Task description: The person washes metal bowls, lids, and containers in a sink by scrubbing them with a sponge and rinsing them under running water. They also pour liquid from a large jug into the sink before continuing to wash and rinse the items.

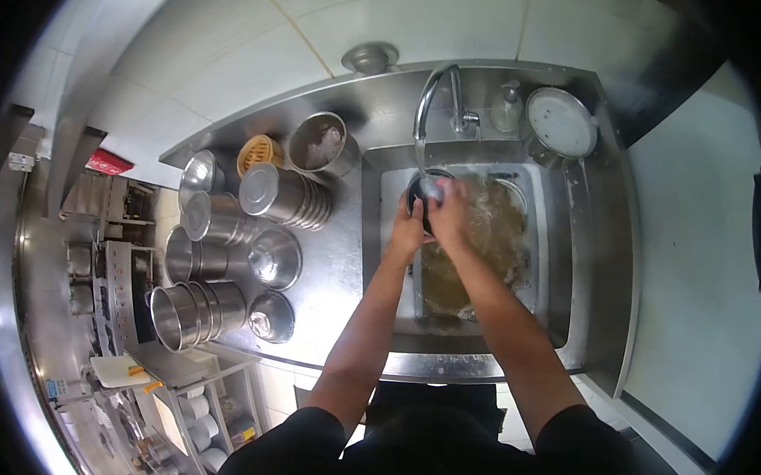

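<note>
Under the running tap [434, 86], my left hand [408, 228] grips a small dark round bowl [413, 190] by its near left side, fingers wrapped round the wall. My right hand [450, 209], smeared by motion, is closed at the bowl's opening on a pale greyish scrubbing pad [431, 187]. Water from the spout falls right at the pad and bowl. Both hands are above the steel sink [560, 264], where a white-rimmed basin holds cloudy brown water [475, 267].
Left of the sink, the steel counter [331, 265] bears stacked steel pots [199, 313], lidded canisters [277, 195], steel bowls [273, 257], an orange strainer [259, 154] and a deep pot [322, 145]. A soap bottle [506, 107] and a pot with white contents [561, 123] stand behind right.
</note>
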A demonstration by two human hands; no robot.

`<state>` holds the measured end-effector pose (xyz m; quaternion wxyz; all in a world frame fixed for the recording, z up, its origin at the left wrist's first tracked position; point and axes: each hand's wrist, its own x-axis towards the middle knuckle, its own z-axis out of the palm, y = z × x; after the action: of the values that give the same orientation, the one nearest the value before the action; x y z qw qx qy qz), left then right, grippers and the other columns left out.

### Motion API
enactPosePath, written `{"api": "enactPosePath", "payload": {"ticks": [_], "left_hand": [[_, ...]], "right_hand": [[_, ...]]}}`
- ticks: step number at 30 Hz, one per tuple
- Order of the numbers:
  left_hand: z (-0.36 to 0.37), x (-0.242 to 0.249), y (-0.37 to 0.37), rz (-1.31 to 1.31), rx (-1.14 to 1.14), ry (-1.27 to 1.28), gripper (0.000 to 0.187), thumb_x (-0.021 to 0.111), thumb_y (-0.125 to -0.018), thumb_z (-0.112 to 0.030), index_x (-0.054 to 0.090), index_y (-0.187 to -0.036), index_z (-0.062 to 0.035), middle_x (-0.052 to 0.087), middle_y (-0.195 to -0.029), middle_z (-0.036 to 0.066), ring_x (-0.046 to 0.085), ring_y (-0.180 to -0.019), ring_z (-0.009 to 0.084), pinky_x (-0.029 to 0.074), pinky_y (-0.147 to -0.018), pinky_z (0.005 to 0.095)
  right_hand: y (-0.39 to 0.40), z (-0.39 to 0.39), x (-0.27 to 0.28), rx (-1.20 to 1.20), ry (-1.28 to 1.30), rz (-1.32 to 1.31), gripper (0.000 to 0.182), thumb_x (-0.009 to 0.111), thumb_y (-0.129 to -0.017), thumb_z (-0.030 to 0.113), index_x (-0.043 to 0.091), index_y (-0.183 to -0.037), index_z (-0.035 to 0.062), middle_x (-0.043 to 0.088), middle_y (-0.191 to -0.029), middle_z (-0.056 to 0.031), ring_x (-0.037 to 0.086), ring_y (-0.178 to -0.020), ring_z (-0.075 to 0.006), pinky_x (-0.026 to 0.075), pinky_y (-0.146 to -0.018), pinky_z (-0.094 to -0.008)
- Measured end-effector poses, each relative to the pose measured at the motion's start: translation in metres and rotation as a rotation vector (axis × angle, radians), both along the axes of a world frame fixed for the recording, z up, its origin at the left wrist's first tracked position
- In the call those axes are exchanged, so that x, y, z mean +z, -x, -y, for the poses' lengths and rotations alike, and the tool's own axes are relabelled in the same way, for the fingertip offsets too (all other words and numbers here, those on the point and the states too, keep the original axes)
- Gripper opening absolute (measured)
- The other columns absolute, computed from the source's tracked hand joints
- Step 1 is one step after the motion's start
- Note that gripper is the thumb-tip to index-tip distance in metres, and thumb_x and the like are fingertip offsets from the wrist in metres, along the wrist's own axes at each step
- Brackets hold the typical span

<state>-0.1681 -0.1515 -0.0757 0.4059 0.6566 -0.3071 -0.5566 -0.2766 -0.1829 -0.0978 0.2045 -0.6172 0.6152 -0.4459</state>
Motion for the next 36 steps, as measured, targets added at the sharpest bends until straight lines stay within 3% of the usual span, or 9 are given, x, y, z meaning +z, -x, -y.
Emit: {"api": "enactPosePath", "payload": {"ticks": [4,7,14,17,22,26,28,34,36], "left_hand": [[0.015,-0.004,-0.043,-0.003,-0.047,-0.089,0.066,0.046,-0.105,-0.050,0.031,-0.155,-0.0105,0.059,-0.132,0.018,0.069,-0.103,0.0306,0.063,-0.064,0.0395],[0.011,0.003,-0.057,0.080,-0.140,-0.133,0.065,0.045,-0.105,-0.053,0.036,-0.150,-0.0080,0.060,-0.126,0.019,0.073,-0.089,0.0310,0.066,-0.066,0.0400],[0.018,-0.073,-0.051,-0.338,-0.128,-0.257,0.062,0.050,-0.104,-0.050,0.043,-0.147,-0.0059,0.059,-0.135,0.012,0.068,-0.107,0.0295,0.061,-0.080,0.0468],[0.008,-0.060,-0.056,0.312,-0.282,-0.136,0.048,0.058,-0.100,-0.041,0.059,-0.135,-0.0091,0.071,-0.115,0.008,0.069,-0.103,0.0244,0.059,-0.082,0.0429],[-0.026,-0.099,-0.042,-0.851,-0.054,-0.296,0.026,0.057,-0.095,-0.011,0.062,-0.119,-0.0026,0.069,-0.103,0.011,0.069,-0.090,0.0206,0.058,-0.066,0.0322],[-0.042,-0.099,-0.032,-0.478,-0.828,0.374,0.017,0.057,-0.096,-0.010,0.062,-0.111,-0.0054,0.066,-0.092,0.008,0.066,-0.079,0.0188,0.052,-0.058,0.0273],[-0.035,-0.092,-0.034,-1.647,-0.594,-0.522,0.014,0.058,-0.097,-0.014,0.061,-0.108,-0.0077,0.063,-0.086,0.007,0.063,-0.073,0.0188,0.049,-0.055,0.0267],[-0.002,-0.066,0.002,-0.836,0.095,-0.187,0.021,0.057,-0.101,-0.024,0.064,-0.109,-0.0058,0.066,-0.092,0.010,0.061,-0.063,0.0195,0.052,-0.057,0.0302],[0.018,-0.027,0.019,-0.217,0.071,0.120,0.018,0.063,-0.099,-0.016,0.067,-0.114,-0.0073,0.071,-0.107,0.009,0.068,-0.077,0.0236,0.056,-0.068,0.0334]], "right_hand": [[-0.019,-0.008,-0.027,0.484,-0.402,0.040,0.037,0.069,-0.083,0.017,0.066,-0.118,0.0070,0.062,-0.120,-0.0160,0.057,-0.116,-0.0394,0.046,-0.098,-0.0439],[0.020,-0.009,0.031,0.662,-0.295,-0.803,0.037,0.067,-0.084,0.020,0.069,-0.119,0.0089,0.064,-0.124,-0.0133,0.058,-0.116,-0.0374,0.045,-0.100,-0.0443],[0.006,-0.015,0.032,0.655,-0.567,-0.228,0.026,0.063,-0.087,0.022,0.070,-0.110,0.0110,0.070,-0.112,-0.0161,0.064,-0.108,-0.0350,0.051,-0.090,-0.0470],[0.031,-0.048,0.082,0.577,-0.192,-0.414,0.025,0.066,-0.085,0.023,0.068,-0.108,0.0123,0.070,-0.102,-0.0147,0.064,-0.100,-0.0347,0.051,-0.088,-0.0481],[0.047,-0.082,0.094,0.493,0.277,-0.299,0.033,0.074,-0.074,0.015,0.068,-0.106,0.0144,0.064,-0.118,-0.0083,0.059,-0.109,-0.0333,0.048,-0.094,-0.0475],[0.039,-0.039,0.099,0.476,0.158,-0.096,0.033,0.072,-0.079,0.019,0.069,-0.111,0.0123,0.059,-0.127,-0.0081,0.053,-0.116,-0.0362,0.044,-0.102,-0.0473],[0.033,-0.004,0.093,0.337,-0.339,0.275,0.029,0.067,-0.087,0.023,0.069,-0.112,0.0089,0.057,-0.133,-0.0095,0.051,-0.122,-0.0364,0.040,-0.106,-0.0475],[0.024,-0.035,0.010,-0.067,-0.700,1.199,0.048,0.054,-0.099,0.024,0.050,-0.143,0.0047,0.054,-0.144,-0.0152,0.050,-0.131,-0.0294,0.040,-0.107,-0.0396],[0.048,-0.061,-0.049,0.061,-0.571,0.595,0.053,0.055,-0.100,0.024,0.044,-0.148,0.0056,0.046,-0.151,-0.0163,0.043,-0.139,-0.0288,0.038,-0.110,-0.0383]]}}
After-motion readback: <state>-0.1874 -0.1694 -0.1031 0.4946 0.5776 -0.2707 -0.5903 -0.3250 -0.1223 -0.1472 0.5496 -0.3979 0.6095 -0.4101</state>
